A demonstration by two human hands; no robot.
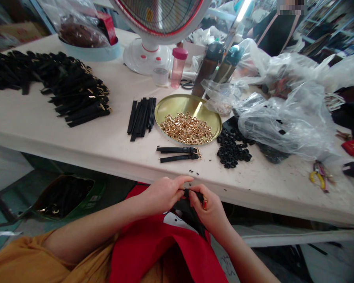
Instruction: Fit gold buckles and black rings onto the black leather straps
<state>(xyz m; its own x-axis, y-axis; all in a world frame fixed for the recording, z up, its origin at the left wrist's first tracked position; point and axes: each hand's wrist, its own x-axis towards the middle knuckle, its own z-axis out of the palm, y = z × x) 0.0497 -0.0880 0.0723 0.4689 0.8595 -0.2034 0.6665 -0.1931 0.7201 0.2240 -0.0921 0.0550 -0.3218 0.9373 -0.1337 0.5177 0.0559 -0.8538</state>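
Note:
My left hand [162, 193] and my right hand [209, 208] meet just below the table's front edge, both pinched on a black strap [191, 193]; a small gold buckle [205, 203] shows at my right fingers. Directly ahead on the table lie two finished black straps with gold buckles [179, 154]. Behind them a round gold tray [177, 107] holds a heap of gold buckles [186, 128]. A bundle of plain black straps [141, 118] lies left of the tray, and a pile of small black loops [231, 147] lies right of it.
A long heap of finished straps [67, 84] covers the table's left. A white fan [153, 35], a pink bottle [177, 67], plastic bags [286, 118] and pliers [318, 177] stand around. A bin of straps [63, 194] sits on the floor. Another person [279, 27] is behind.

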